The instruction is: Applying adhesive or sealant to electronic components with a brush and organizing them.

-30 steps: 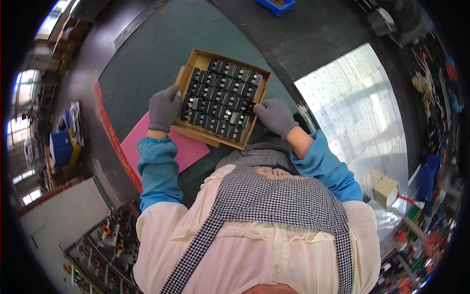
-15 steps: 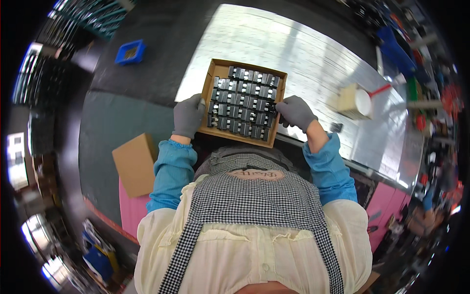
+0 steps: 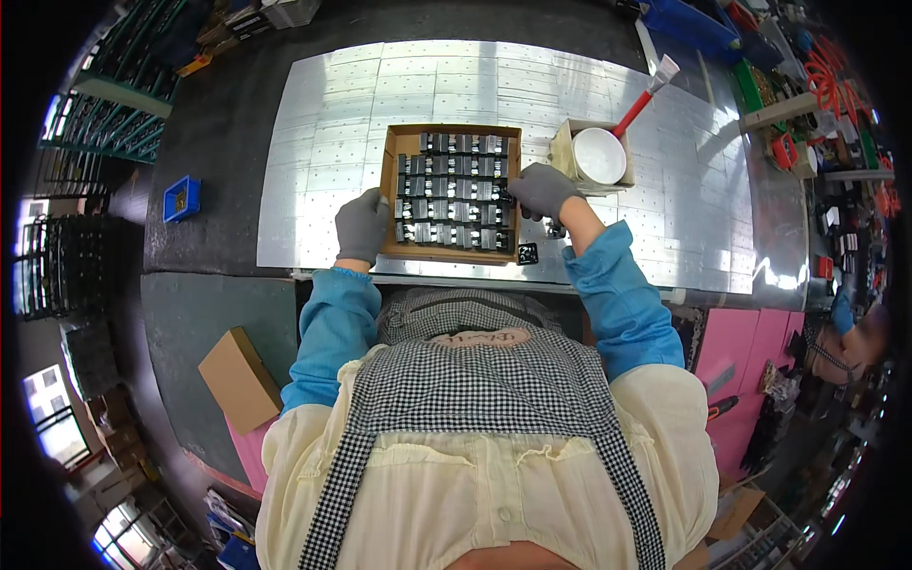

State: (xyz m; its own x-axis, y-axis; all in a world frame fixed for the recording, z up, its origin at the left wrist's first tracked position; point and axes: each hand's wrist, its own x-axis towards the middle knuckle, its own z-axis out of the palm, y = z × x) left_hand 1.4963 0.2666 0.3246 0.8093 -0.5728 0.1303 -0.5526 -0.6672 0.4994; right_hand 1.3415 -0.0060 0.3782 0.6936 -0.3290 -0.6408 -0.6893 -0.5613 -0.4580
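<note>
A shallow brown cardboard box [image 3: 390, 160] lies over the front part of the metal-topped table, filled with rows of small black parts [image 3: 454, 188] that have shiny metal bits. My left hand [image 3: 362, 226], in a grey glove, is closed on the box's left wall, thumb at the rim. At the right wall, my gloved right hand [image 3: 548, 193] has its fingers curled round the edge; what lies under its fingertips is partly hidden. A loose black part [image 3: 528, 254] rests on the metal beside the box's near right corner.
Behind my right hand stands a white tub [image 3: 599, 157] in a square holder, with a red-handled brush [image 3: 646, 100] across it. A small blue bin [image 3: 181, 199] sits far left. A closed cardboard box [image 3: 239, 381] is at my left. Another person [image 3: 847, 332] is at the far right.
My view has turned, and the box now sits squarer to me, over the metal sheet. Both hands have stayed on its sides. The loose black part now shows beside the box.
</note>
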